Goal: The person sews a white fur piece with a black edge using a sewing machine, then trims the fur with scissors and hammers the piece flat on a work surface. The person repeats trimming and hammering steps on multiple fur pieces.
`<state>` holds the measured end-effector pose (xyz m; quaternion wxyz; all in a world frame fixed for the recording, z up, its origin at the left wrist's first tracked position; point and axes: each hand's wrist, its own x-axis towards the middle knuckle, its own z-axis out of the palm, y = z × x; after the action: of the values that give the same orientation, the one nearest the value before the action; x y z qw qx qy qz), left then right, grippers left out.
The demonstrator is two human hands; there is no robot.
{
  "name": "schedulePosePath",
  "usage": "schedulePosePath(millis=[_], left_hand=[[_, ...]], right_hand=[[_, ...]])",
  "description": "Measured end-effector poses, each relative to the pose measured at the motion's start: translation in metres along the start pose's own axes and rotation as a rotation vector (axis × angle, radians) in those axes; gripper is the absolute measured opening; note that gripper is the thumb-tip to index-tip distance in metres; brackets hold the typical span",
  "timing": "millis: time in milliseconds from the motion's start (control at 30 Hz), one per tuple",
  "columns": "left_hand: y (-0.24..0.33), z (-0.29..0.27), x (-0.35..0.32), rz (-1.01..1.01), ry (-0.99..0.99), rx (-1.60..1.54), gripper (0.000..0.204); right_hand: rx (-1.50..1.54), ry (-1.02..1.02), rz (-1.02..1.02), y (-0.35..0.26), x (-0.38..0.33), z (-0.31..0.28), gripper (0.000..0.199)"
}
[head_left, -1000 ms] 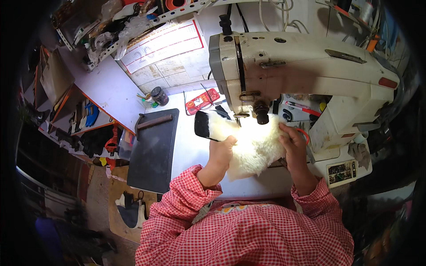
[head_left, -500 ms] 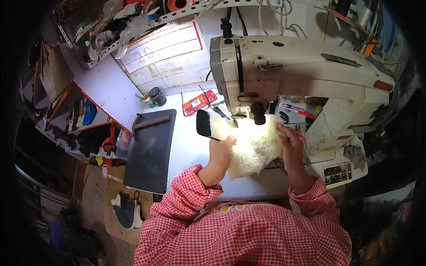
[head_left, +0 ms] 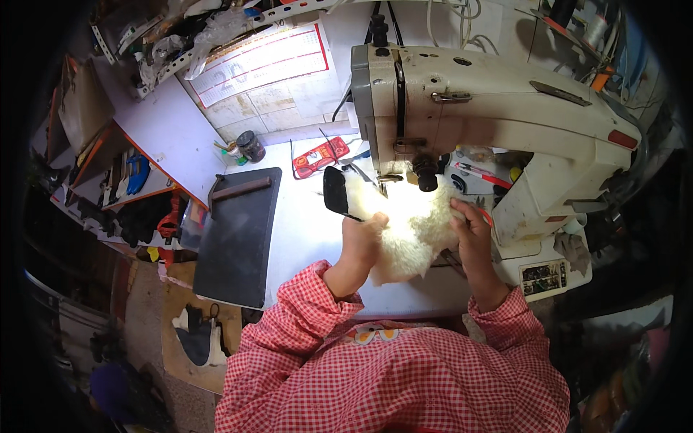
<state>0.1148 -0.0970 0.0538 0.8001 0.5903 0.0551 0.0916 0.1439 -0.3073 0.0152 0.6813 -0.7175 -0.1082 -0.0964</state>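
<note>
Resting on the white worktop [head_left: 303, 231] under the head of the cream metal sewing machine [head_left: 476, 94], a fluffy white fleece piece [head_left: 411, 224] with a smooth black oval part [head_left: 335, 192] at its left end lies between both hands. The left hand [head_left: 363, 234] has its fingers closed on the fleece's left edge; the right hand [head_left: 469, 225] presses the right edge, fingers curled, though whether they pinch it is hard to tell. A flat dark rectangular mat [head_left: 238, 234] lies well to the left, with bare worktop between.
</note>
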Motion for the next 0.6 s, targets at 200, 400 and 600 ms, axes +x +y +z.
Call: schedulePosePath(millis=[200, 400, 600], left_hand=[[-0.007, -0.002, 0.004, -0.011, 0.02, -0.116, 0.032], [-0.016, -0.008, 0.006, 0.035, 0.021, -0.064, 0.03], [-0.022, -0.019, 0.011, 0.191, -0.094, 0.336, 0.023]], right_hand=[[-0.629, 0.052, -0.6, -0.035, 0.011, 0.028, 0.029], [-0.812, 0.005, -0.601, -0.049, 0.03, 0.069, 0.016], [-0.751, -0.053, -0.707, -0.048, 0.01, 0.066, 0.008]])
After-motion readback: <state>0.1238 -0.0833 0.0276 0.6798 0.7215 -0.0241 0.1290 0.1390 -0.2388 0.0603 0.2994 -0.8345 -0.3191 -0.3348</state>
